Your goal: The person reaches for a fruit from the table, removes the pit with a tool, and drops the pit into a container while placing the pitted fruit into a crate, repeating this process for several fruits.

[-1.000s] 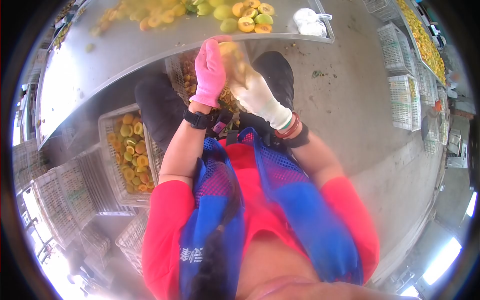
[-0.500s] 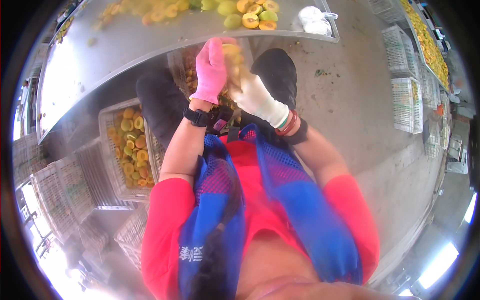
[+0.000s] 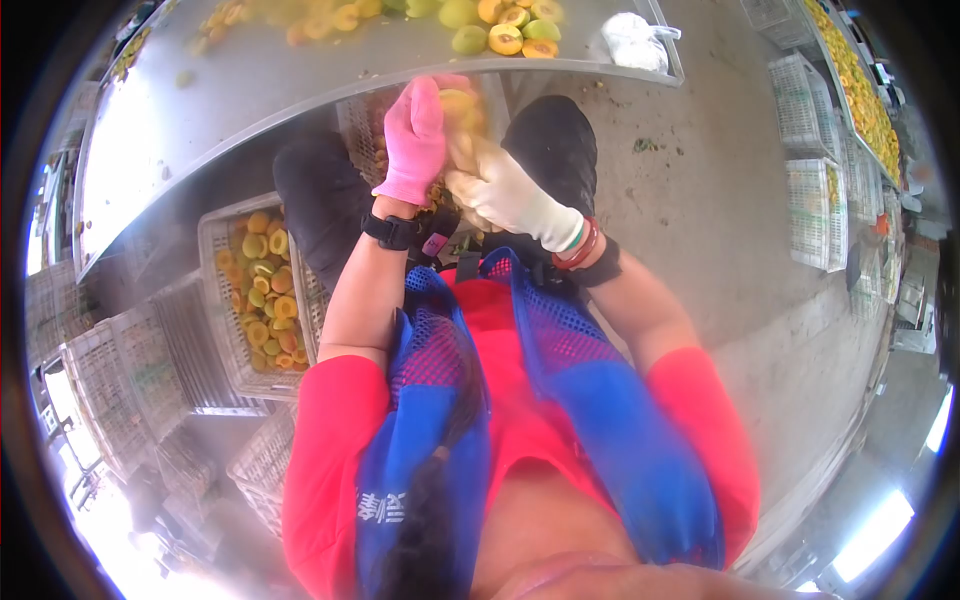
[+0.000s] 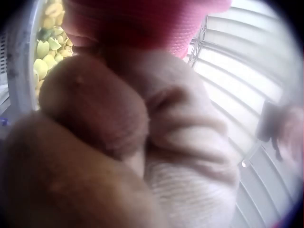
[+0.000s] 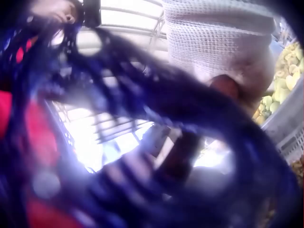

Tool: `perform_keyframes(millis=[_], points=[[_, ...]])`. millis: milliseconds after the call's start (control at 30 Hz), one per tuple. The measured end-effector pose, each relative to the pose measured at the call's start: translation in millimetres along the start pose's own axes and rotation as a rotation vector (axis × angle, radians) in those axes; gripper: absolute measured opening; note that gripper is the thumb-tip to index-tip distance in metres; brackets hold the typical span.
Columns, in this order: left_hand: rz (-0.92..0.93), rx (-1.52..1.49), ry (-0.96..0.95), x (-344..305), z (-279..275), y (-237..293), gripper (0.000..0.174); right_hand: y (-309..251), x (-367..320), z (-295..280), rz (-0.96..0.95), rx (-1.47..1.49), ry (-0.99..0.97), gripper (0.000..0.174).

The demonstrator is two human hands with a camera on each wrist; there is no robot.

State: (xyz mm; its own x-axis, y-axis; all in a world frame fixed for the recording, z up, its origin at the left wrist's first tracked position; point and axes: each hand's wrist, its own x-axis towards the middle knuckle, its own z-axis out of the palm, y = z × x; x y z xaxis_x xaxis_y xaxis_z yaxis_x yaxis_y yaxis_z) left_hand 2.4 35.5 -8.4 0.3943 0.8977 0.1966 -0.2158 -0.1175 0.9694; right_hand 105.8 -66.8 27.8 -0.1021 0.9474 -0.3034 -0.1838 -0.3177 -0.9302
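Observation:
My left hand (image 3: 415, 145), in a pink glove, grips a yellow peach (image 3: 458, 105) just below the table's near edge. My right hand (image 3: 518, 195), in a white glove with curled fingers, has its thumb and fingertips at the same fruit; I cannot tell whether it also holds a tool. Brownish stained fingers of the white glove (image 4: 194, 190) fill the left wrist view, below the pink glove (image 4: 156, 23). In the right wrist view, blurred blue mesh cloth (image 5: 161, 99) covers much of the work, with the white glove (image 5: 213, 38) behind it.
Halved and whole peaches (image 3: 505, 38) lie on the metal table (image 3: 220, 110), near a white bundle (image 3: 637, 45). A crate (image 3: 210, 265) of peach halves stands by the left knee, another crate (image 3: 355, 125) between the legs. Stacked crates (image 3: 815, 215) stand at right.
My right hand has shifted slightly down and its fingers look more curled. The left hand has moved a little left, staying on the peach.

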Motion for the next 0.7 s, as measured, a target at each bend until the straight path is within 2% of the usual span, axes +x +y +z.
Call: perform_keyframes(millis=[33, 67, 100, 133, 267, 367, 433, 467, 533, 567, 633, 700], points=[[-0.022, -0.006, -0.034, 0.5, -2.7, 0.9, 0.056, -0.6, -0.7, -4.9, -0.002, -0.001, -0.005, 0.013], [-0.022, -0.004, -0.032, 0.6, -5.5, 2.0, 0.056, -0.3, -1.7, -9.4, 0.078, 0.191, -0.125, 0.009], [-0.038, -0.039, -0.109, 1.4, -7.2, 7.6, 0.055, -0.2, -2.7, -11.2, 0.16, 0.382, -0.244, 0.006], [-0.052, -0.075, -0.184, 1.9, -8.4, 12.2, 0.055, -0.2, -3.8, -10.9, 0.163, 0.381, -0.247, 0.006], [-0.057, -0.063, -0.266, 4.5, -12.9, 19.4, 0.055, -0.4, -5.6, -10.9, 0.184, 0.321, -0.268, 0.008], [0.011, 0.107, -0.326, 6.4, -20.7, 15.9, 0.055, 4.4, -4.7, -14.9, 0.22, 0.331, -0.33, 0.008], [-0.08, 0.066, -0.39, 7.3, -25.9, 13.9, 0.043, 5.7, -3.6, -15.2, 0.251, 0.358, -0.372, 0.008], [-0.077, 0.066, -0.389, 7.6, -27.6, 12.7, 0.043, 6.2, -2.9, -14.5, 0.258, 0.354, -0.381, 0.008], [-0.142, -0.108, -0.362, 4.0, -27.6, 16.5, 0.03, 9.5, -2.4, -10.5, 0.268, 0.352, -0.389, 0.008], [-0.143, -0.106, -0.362, 3.0, -25.6, 17.7, 0.03, 12.1, -0.6, -6.3, 0.202, 0.332, -0.369, 0.009], [-0.081, 0.07, -0.083, 3.1, -16.9, 22.7, 0.054, 11.7, 0.8, -0.6, 0.135, 0.309, -0.36, 0.009], [-0.072, 0.063, 0.011, 4.7, -18.7, 28.8, 0.056, 8.4, 0.3, 4.0, 0.058, 0.192, -0.292, 0.011]])
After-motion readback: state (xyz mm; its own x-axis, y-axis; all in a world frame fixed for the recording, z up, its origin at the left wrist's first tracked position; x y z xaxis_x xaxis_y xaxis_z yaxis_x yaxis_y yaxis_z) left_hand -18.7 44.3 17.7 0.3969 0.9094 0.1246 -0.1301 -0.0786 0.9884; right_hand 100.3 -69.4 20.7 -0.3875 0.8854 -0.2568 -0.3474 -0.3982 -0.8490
